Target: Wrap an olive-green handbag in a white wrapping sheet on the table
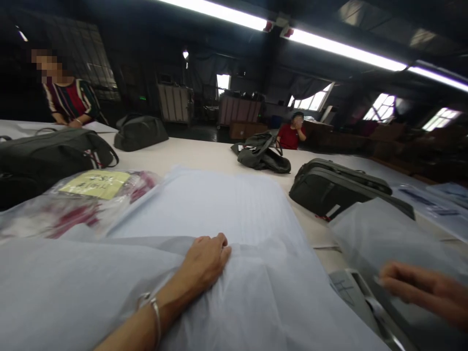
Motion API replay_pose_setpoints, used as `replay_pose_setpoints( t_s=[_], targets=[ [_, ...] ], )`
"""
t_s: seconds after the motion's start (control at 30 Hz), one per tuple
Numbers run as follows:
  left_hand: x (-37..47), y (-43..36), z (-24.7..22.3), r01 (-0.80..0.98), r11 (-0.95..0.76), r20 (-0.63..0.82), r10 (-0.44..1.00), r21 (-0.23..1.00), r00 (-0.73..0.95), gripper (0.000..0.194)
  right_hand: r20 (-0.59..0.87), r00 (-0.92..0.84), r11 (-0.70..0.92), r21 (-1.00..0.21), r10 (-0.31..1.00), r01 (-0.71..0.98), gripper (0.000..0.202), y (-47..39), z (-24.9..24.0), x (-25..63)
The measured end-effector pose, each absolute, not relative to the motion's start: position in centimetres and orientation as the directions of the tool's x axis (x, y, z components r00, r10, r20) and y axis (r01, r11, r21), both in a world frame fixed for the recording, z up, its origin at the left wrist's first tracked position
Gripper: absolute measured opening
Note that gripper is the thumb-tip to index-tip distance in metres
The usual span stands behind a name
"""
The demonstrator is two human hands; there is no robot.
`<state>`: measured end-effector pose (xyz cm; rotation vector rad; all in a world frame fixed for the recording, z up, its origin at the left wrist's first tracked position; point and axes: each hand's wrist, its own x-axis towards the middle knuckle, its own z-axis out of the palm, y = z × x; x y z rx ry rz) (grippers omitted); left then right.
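A stack of thin white translucent sheets [219,204] lies on the table in front of me. My left hand [208,258], with a bracelet at its wrist, rests on the stack with its fingers curled over the edge of a loose, wrinkled top sheet [109,282]. Off to the right, my right hand [424,290] is slightly blurred, its thumb and fingers brought together in a pinch at another translucent sheet [380,229] that stands up in a fold. Between the hands lies a grey object with dark marking [347,287] and a shiny metal strip, partly covered.
Dark grey bags [347,187] stand on the pale table [197,151], right, centre and left. A clear plastic package [84,204] with a yellow handwritten label lies left. Two people are beyond the table: one in stripes [73,100], one in red [288,136].
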<state>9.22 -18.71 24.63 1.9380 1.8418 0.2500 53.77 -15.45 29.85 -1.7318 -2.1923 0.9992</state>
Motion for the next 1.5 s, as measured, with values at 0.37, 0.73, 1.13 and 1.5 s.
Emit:
replay_pose_setpoints(
  t_s=[0.37, 0.73, 1.13, 1.5],
  targets=[
    [9.1, -18.8, 23.7, 0.853, 0.009, -0.18, 0.979, 0.522, 0.099, 0.032, -0.805, -0.589, 0.587, -0.445, 0.069, 0.677, 0.025, -6.0, 33.1, 21.4],
    [8.8, -18.2, 22.7, 0.859, -0.013, -0.273, 0.946, 0.512, 0.177, 0.033, -0.84, -0.535, 0.756, -0.296, 0.085, 0.584, 0.031, -4.4, 29.7, 19.4],
    [8.1, -17.8, 21.6, 0.841, -0.073, -0.255, 0.935, 0.537, 0.245, 0.032, -0.828, -0.56, 0.684, -0.419, -0.017, 0.597, 0.072, -1.7, 25.8, 19.7],
    [8.1, -17.7, 21.9, 0.851, -0.024, -0.309, 0.926, 0.524, 0.216, 0.033, -0.764, -0.646, 0.318, -0.611, 0.004, 0.725, 0.07, 2.4, 15.1, 25.0]
  ],
)
